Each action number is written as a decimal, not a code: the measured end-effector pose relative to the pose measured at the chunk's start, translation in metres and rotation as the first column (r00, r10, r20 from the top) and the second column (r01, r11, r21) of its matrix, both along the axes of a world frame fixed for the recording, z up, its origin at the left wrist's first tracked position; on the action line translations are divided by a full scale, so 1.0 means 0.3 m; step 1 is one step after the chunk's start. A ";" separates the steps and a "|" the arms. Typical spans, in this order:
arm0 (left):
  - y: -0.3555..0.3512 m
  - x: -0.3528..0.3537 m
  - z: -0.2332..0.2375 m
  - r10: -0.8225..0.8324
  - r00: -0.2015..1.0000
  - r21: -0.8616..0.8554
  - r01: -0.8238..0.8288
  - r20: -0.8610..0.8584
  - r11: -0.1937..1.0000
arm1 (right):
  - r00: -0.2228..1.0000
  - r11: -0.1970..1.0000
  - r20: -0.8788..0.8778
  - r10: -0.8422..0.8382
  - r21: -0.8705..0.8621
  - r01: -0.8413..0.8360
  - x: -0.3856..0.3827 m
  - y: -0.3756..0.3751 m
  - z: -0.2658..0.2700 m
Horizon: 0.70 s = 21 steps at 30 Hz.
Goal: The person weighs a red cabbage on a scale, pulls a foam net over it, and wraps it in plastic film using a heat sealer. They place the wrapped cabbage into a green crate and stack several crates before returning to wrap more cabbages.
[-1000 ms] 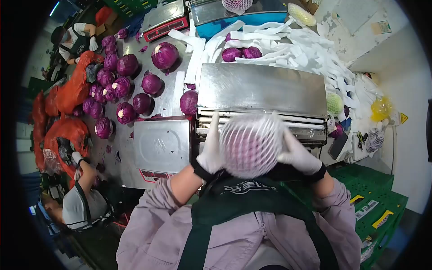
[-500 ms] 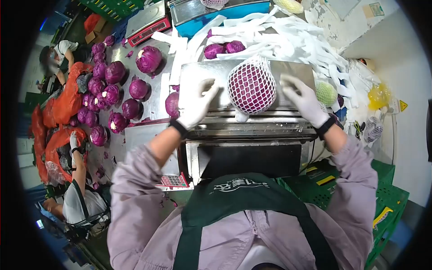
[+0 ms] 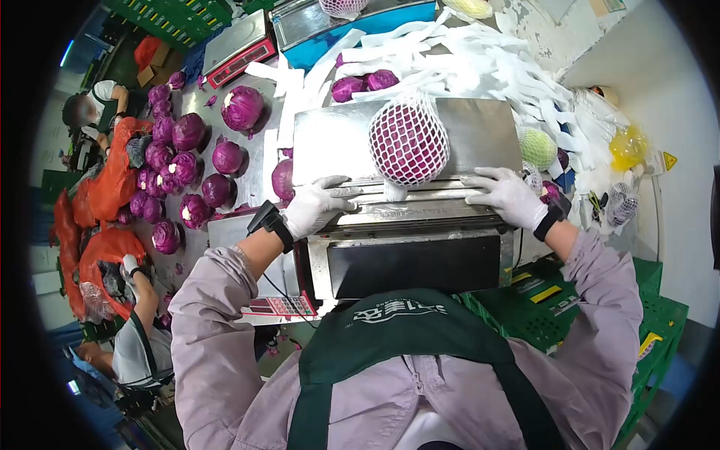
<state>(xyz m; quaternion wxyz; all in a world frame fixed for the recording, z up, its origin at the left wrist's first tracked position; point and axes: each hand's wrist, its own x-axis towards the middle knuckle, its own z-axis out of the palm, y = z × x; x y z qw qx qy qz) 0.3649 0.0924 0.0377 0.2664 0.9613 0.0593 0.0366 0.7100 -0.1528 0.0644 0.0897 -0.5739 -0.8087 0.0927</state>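
Both left hand (image 3: 319,204) and right hand (image 3: 508,196) lie spread on front edge of wrapping machine (image 3: 337,139), netted cabbage (image 3: 409,142) behind; drawing film (image 3: 433,196) likely needs pinching.

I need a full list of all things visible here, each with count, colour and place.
wrapping machine: one, steel, centre
netted red cabbage: one, purple in white net, on the machine's top
loose red cabbages: over ten, purple, steel table at left
foam net sleeves: big pile, white, behind the machine
green cabbage: one, netted, right of the machine
scales: at least two, steel with red, left of the machine
mesh sacks: several, orange, left edge
crates: several, green, lower right
co-workers: two, left side
left hand: one, white glove, flat on the machine's front edge
right hand: one, white glove, same edge
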 end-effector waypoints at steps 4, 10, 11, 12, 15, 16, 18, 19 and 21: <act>-0.007 0.027 0.026 0.152 0.987 -0.192 -0.161 -0.060 0.968 | 0.997 0.999 -0.066 0.043 0.004 -0.043 0.026 0.026 -0.048; -0.137 -0.120 0.177 0.204 0.912 -0.558 -0.382 -0.355 0.737 | 0.778 0.832 -0.463 -0.425 -0.537 0.135 -0.100 -0.056 0.117; -0.151 -0.131 0.239 0.090 0.871 -0.553 -0.383 -0.484 0.740 | 0.758 0.783 -0.501 -0.417 -0.621 0.021 -0.105 -0.076 0.165; -0.167 -0.108 0.352 0.012 0.833 -0.630 -0.428 -0.554 0.647 | 0.758 0.686 -0.499 -0.420 -0.721 -0.095 -0.125 -0.085 0.238; -0.069 -0.118 0.519 -0.099 0.959 -0.960 -0.273 -0.265 -0.069 | 0.658 0.366 -0.562 -0.501 -0.827 -0.427 -0.117 0.025 0.516; -0.027 -0.076 0.554 -0.089 0.959 -0.959 -0.275 -0.269 -0.070 | 0.661 0.364 -0.565 -0.493 -0.825 -0.433 -0.087 0.074 0.502; 0.077 0.075 0.619 0.347 0.935 -0.989 0.114 0.074 -0.098 | 0.525 0.776 -0.705 -0.477 -0.618 -0.124 -0.003 0.206 0.440; 0.130 0.150 0.629 0.539 0.808 -0.952 0.305 0.236 -0.039 | 0.469 0.892 -0.774 -0.426 -0.446 0.073 0.039 0.273 0.399; 0.238 0.288 0.415 0.403 0.889 -0.802 -0.072 0.218 0.593 | 0.413 0.882 -0.877 -0.247 -0.027 0.471 0.101 0.367 0.313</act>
